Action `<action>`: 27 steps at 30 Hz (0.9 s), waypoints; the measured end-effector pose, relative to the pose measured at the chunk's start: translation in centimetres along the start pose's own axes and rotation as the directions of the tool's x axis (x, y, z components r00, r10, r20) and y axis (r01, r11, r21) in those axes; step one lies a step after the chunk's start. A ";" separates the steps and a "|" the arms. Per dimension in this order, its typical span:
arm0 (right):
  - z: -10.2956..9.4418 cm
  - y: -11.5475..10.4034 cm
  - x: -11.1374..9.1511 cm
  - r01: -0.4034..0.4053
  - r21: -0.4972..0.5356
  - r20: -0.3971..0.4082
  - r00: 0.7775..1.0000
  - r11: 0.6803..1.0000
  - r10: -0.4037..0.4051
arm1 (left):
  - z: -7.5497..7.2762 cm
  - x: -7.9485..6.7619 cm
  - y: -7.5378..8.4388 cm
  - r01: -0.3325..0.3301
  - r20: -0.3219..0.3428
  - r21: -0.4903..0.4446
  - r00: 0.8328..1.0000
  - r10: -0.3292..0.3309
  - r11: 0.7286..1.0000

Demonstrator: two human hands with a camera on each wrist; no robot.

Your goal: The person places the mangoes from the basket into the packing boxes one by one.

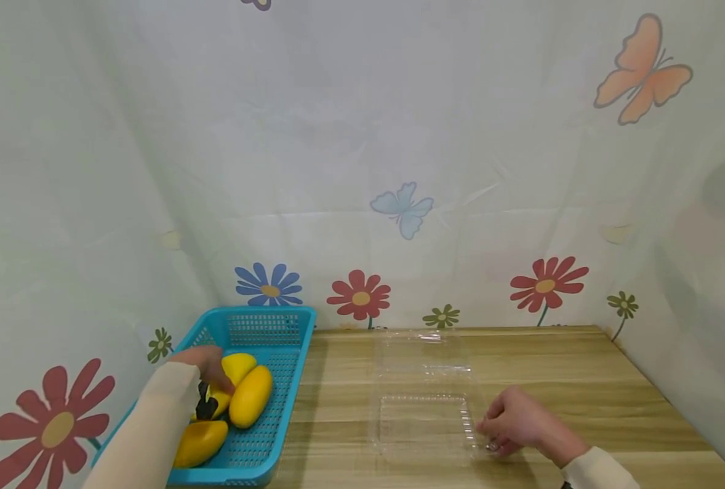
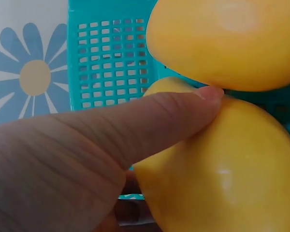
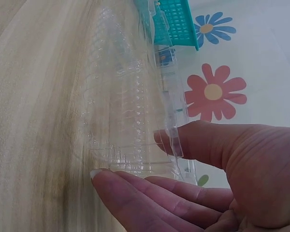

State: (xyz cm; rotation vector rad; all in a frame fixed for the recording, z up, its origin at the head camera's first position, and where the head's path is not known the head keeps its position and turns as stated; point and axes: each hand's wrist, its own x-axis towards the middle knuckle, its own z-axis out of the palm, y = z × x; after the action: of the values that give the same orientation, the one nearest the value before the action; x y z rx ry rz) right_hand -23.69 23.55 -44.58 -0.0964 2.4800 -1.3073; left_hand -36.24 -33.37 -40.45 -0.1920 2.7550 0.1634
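Note:
My left hand [image 1: 211, 367] reaches into a blue plastic basket [image 1: 271, 468] and grips a yellow mango [image 2: 222, 164]. In the left wrist view the thumb lies along its upper side, with the other fingers partly hidden beneath it. Another mango [image 1: 251, 397] lies right beside it, and a third mango [image 1: 200, 445] is nearer the basket's front. At the right, my right hand [image 1: 515, 424] pinches the right edge of a transparent plastic clamshell box [image 1: 426, 428]. The box lies with its lid [image 1: 423, 353] folded back towards the wall.
Both containers stand on a wood-grain table [image 1: 552, 360], the basket left of the box. Behind and at the sides hangs a pale curtain [image 1: 338, 136] printed with flowers and butterflies. The basket's raised walls surround the mangoes.

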 end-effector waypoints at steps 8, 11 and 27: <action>0.0 0.1 0.1 -0.005 0.029 0.024 1.000 1.000 0.004 | 0.1 0.0 -0.5 -0.004 0.012 -0.030 1.000 0.004 1.000; 0.0 0.1 0.2 -0.011 0.019 0.025 1.000 1.000 0.010 | 0.2 0.0 -0.8 -0.018 0.015 -0.034 1.000 0.019 0.999; 0.0 0.3 0.2 -0.006 0.055 0.046 0.999 0.998 0.004 | -0.6 -0.6 -0.8 -0.079 -0.042 -0.061 0.996 0.076 0.995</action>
State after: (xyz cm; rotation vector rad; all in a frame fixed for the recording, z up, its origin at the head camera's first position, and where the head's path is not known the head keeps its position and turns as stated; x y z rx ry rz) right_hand -23.81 23.68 -44.85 -0.1056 2.4025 -1.3547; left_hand -35.75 -34.15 -39.77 -0.1062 2.8007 0.2690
